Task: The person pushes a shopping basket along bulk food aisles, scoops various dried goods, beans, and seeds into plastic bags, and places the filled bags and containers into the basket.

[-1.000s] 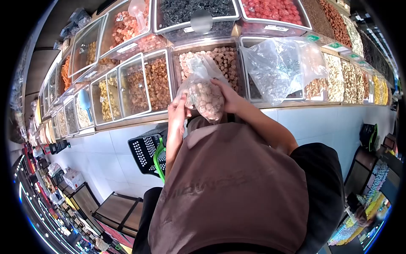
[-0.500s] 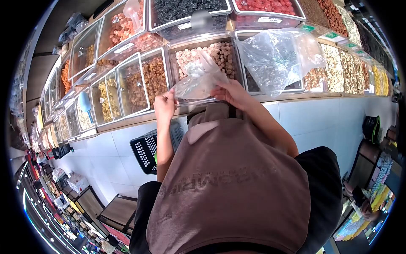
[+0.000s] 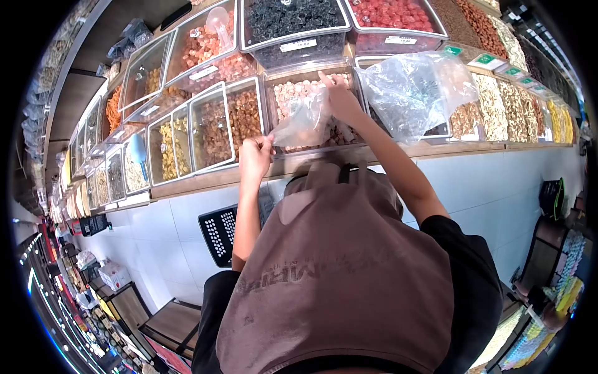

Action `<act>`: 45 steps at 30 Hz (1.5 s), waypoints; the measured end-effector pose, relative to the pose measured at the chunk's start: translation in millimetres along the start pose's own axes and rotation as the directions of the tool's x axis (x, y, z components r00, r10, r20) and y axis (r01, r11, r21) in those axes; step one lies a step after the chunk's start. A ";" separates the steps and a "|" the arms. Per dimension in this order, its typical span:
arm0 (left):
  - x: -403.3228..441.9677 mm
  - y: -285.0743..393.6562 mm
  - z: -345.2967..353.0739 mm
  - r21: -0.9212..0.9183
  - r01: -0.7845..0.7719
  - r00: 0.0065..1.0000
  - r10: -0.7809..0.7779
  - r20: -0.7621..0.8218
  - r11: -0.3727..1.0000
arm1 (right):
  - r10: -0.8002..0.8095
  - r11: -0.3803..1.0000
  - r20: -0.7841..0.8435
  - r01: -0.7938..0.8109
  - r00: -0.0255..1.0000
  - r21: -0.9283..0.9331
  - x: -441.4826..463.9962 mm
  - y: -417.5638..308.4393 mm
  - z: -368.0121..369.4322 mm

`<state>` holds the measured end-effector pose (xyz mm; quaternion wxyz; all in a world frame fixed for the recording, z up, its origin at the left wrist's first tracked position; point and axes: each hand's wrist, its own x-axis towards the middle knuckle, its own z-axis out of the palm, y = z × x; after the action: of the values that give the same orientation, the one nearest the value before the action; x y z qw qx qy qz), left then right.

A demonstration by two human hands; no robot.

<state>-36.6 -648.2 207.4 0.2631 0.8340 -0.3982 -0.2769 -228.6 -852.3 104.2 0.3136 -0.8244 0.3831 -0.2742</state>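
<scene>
Near the front rim of a bin, my left hand [image 3: 254, 156] is closed on the edge of a thin clear plastic bag [image 3: 302, 128]. The bag spreads over the pale pink dried pieces [image 3: 286, 100] in that bin. My right hand [image 3: 339, 100] is above the bin's right side, its index finger stretched toward the back. Its other fingers are partly hidden, and I see nothing clearly held in it. The bag's right part is close beside this hand; whether they touch I cannot tell.
Right of the bin, a large clear plastic sheet or bag [image 3: 414, 93] covers another bin. Bins of dark [image 3: 293, 19] and red dried fruit [image 3: 395, 15] stand behind. Lidded bins [image 3: 212, 128] run left, with a blue scoop [image 3: 138, 153]. A black basket [image 3: 218, 234] is below.
My right hand has left the bag's edge and moved up and back over the bin. My left hand still grips the bag. The view has shifted slightly.
</scene>
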 end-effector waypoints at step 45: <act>-51.6 -36.4 -89.2 -0.076 -0.393 0.914 0.379 -0.145 0.917 | 0.248 0.151 0.644 -0.685 0.724 0.713 -29.7 -213.8 56.3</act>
<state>14.8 -567.0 259.5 0.3802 0.7401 -0.5227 -0.1859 -107.8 -702.2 216.7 0.8599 -0.3575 0.3270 -0.1609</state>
